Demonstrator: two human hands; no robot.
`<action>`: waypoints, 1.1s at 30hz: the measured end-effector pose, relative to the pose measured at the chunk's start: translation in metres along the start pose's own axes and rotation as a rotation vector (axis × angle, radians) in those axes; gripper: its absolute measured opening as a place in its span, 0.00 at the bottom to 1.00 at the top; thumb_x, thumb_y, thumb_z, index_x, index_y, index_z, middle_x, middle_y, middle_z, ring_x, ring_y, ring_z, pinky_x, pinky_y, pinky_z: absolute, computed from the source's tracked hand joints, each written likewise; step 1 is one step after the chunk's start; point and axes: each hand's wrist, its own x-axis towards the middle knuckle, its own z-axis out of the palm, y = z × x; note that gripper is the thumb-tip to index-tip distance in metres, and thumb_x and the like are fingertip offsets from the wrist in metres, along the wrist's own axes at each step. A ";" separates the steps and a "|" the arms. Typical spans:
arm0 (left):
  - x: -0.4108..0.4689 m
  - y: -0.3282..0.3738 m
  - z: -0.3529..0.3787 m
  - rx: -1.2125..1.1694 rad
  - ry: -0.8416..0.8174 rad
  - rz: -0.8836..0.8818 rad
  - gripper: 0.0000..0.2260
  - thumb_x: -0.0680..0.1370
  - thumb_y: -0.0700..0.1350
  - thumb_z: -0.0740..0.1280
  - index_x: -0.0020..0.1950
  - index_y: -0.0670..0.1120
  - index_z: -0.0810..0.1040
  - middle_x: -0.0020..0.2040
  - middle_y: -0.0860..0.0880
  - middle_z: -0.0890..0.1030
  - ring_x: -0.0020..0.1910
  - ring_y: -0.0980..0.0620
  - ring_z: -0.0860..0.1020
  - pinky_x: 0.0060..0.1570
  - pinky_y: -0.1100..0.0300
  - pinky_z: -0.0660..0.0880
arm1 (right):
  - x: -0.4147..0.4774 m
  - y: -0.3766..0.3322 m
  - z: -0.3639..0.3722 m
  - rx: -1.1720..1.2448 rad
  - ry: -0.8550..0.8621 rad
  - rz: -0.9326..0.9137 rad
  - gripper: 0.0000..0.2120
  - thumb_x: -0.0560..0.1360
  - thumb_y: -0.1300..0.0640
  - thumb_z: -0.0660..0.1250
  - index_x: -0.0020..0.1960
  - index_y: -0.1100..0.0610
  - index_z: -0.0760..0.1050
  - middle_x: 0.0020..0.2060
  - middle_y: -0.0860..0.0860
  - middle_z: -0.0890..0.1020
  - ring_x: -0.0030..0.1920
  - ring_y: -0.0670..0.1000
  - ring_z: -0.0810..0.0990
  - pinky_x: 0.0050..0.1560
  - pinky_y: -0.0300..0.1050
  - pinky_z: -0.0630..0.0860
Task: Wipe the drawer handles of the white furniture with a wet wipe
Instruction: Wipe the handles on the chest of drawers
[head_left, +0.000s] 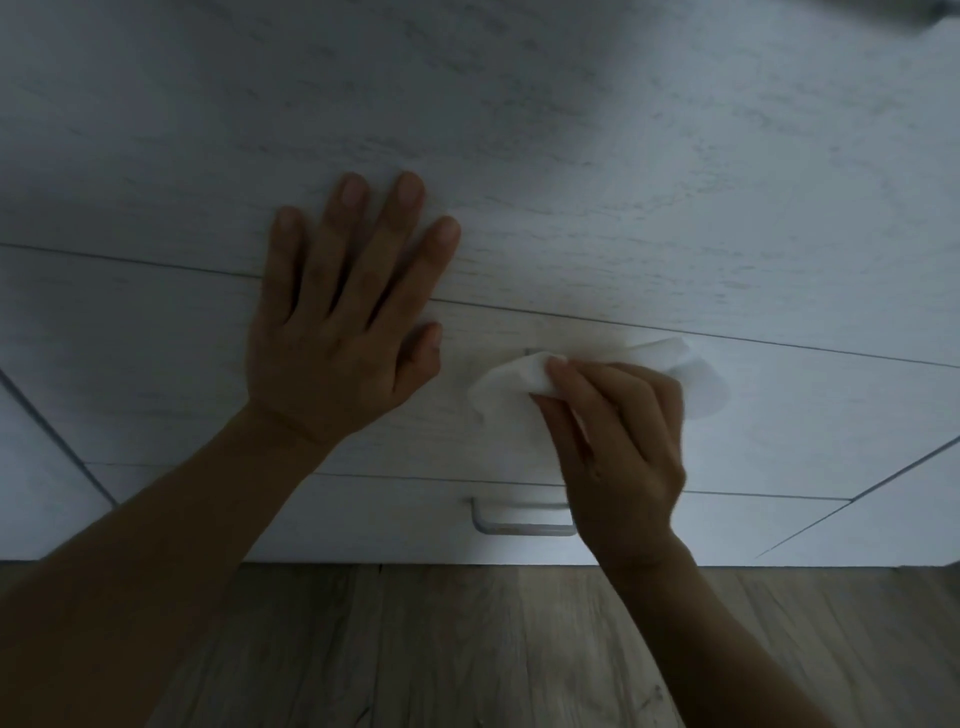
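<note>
Floorboards of brown wood-grain plank (467, 649) lie nearest. Above them, a grey metal bar handle (519, 522) sits bare on the lower drawer. Farther up, the right hand (618, 447) pinches a crumpled white wet wipe (506, 382) over the upper handle, which is almost hidden. The left hand (337, 332), fingers spread flat, braces the white wood-grain furniture (675, 156). Hard rubbing could tug the drawer open, or the loose wipe might slip. Two handles, one wipe, two hands.

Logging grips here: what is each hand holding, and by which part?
The right hand grips the wet wipe by its bunched middle. The left hand holds nothing, flat on the furniture.
</note>
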 end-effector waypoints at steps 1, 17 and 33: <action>0.000 0.000 0.000 0.000 -0.002 0.004 0.28 0.83 0.52 0.52 0.81 0.44 0.54 0.77 0.41 0.55 0.80 0.46 0.45 0.78 0.47 0.45 | 0.000 -0.001 0.002 0.007 0.000 0.006 0.08 0.76 0.63 0.70 0.52 0.67 0.81 0.44 0.58 0.82 0.49 0.52 0.76 0.52 0.43 0.75; -0.002 -0.001 0.000 0.006 0.005 0.000 0.27 0.83 0.52 0.52 0.81 0.43 0.54 0.76 0.41 0.57 0.80 0.46 0.44 0.77 0.46 0.45 | 0.003 0.001 0.001 0.007 -0.029 -0.035 0.09 0.77 0.61 0.69 0.53 0.66 0.81 0.47 0.55 0.81 0.49 0.52 0.75 0.49 0.44 0.74; 0.000 -0.001 0.000 -0.017 0.014 0.009 0.28 0.82 0.51 0.53 0.81 0.42 0.54 0.81 0.45 0.47 0.80 0.44 0.46 0.78 0.46 0.45 | 0.004 -0.002 0.001 0.008 -0.014 0.027 0.10 0.77 0.60 0.69 0.51 0.67 0.81 0.43 0.57 0.82 0.47 0.52 0.75 0.48 0.45 0.75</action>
